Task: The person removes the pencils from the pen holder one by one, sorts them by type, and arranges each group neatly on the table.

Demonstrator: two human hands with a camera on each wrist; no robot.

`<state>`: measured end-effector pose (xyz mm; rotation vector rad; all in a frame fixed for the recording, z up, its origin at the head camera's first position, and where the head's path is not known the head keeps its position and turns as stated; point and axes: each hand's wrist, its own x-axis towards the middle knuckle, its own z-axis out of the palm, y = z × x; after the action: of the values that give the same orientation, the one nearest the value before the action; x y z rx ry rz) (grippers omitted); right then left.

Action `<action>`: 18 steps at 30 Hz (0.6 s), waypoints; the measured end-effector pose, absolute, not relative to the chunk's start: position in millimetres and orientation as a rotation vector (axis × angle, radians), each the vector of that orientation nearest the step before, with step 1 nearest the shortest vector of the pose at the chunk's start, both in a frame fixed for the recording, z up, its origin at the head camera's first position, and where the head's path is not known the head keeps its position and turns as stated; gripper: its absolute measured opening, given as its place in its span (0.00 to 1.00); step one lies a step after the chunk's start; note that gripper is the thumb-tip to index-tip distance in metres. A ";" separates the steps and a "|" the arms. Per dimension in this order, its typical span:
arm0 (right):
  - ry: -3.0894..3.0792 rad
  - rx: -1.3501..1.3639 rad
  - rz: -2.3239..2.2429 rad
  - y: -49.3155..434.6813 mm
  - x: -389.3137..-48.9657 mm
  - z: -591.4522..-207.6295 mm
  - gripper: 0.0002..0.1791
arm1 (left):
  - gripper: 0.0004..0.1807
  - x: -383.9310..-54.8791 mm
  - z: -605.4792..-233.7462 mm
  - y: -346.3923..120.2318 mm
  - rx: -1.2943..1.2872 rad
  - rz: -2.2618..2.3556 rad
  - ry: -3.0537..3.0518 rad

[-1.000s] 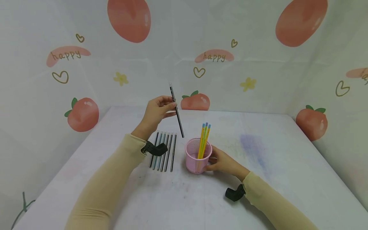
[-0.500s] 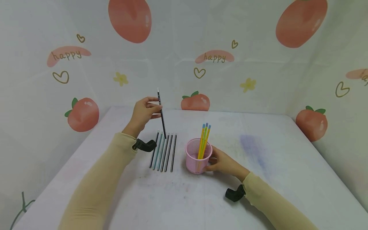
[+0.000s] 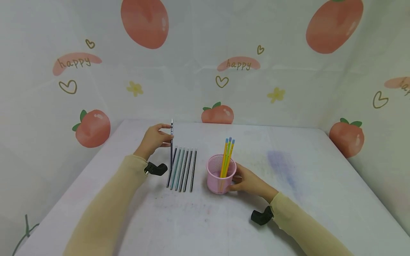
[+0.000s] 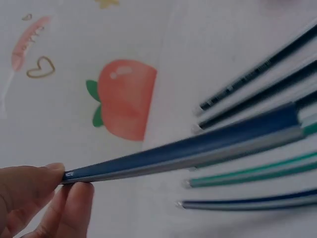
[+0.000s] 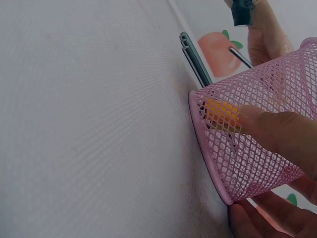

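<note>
My left hand [image 3: 154, 140] pinches a dark pencil [image 3: 171, 147] near its top end, between thumb and fingertips. The pencil stands nearly upright over the left end of a row of dark and teal pencils [image 3: 193, 170] lying side by side on the table. In the left wrist view the thumb [image 4: 34, 183] presses on the pencil's thin end. My right hand [image 3: 251, 181] holds the right side of a pink mesh pencil cup [image 3: 213, 182], its thumb [image 5: 277, 131] on the mesh. Three yellow and green pencils [image 3: 228, 158] with blue or purple ends lean inside the cup.
The white table [image 3: 205, 227] has a bluish smudge [image 3: 282, 165] at right. Behind it hangs a white backdrop [image 3: 185, 74] printed with peaches, hearts and "happy". Black wrist cameras [image 3: 157, 169] sit at both cuffs.
My left hand has moved left and then down with the dark pencil, from near the cup to the row's left end. The pencil is now more upright. The right hand and cup have stayed put.
</note>
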<state>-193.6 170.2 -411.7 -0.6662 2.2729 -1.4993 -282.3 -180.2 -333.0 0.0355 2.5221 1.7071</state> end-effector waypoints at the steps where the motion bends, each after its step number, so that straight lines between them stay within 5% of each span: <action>1: 2.272 -0.673 -1.502 170.2 -193.2 -411.4 0.48 | 0.30 -282.5 -336.4 -182.2 0.013 1.685 2.520; 18: 2.272 -0.673 -1.505 170.2 -190.5 -408.1 0.46 | 0.29 -281.7 -376.6 -192.9 -0.150 1.200 2.591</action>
<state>-190.5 170.2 -408.1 -0.6729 2.2722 -1.5054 -281.7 -192.9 -376.6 -0.1505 2.5909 1.2004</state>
